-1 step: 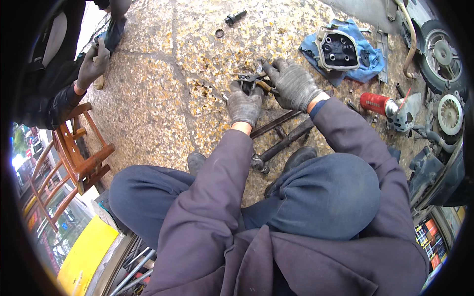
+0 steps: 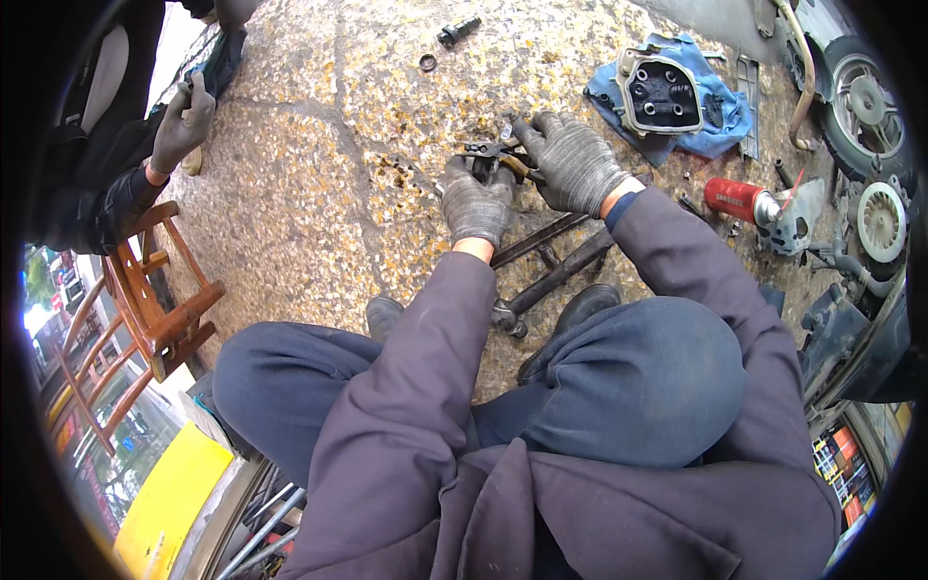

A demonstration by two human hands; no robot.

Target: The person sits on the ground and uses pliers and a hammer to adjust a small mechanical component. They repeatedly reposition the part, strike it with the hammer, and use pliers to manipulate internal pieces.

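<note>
Both hands wear grey knit gloves and work close together above the floor. My right hand (image 2: 577,166) is closed round the yellowish-brown handles of a pair of pliers (image 2: 495,152), whose dark jaws point left. Just below those jaws, my left hand (image 2: 478,205) is closed on a small dark part; the fingers cover most of it, so its kind does not show. A small clear piece (image 2: 507,128) is by the right fingertips. Under my wrists, a dark metal frame of bars (image 2: 561,274) lies between my shoes.
To the right, a black-and-silver engine cover (image 2: 663,92) rests on a blue cloth (image 2: 727,126). Nearby are a red spray can (image 2: 735,200) and a wheel (image 2: 863,108). A dark cylindrical part (image 2: 459,32) and ring (image 2: 427,62) lie ahead. At left are a wooden stool (image 2: 159,300) and another person's gloved hand (image 2: 182,126).
Hardly anything differs. Both hands keep their grip at the same spot, and the view has shifted very slightly.
</note>
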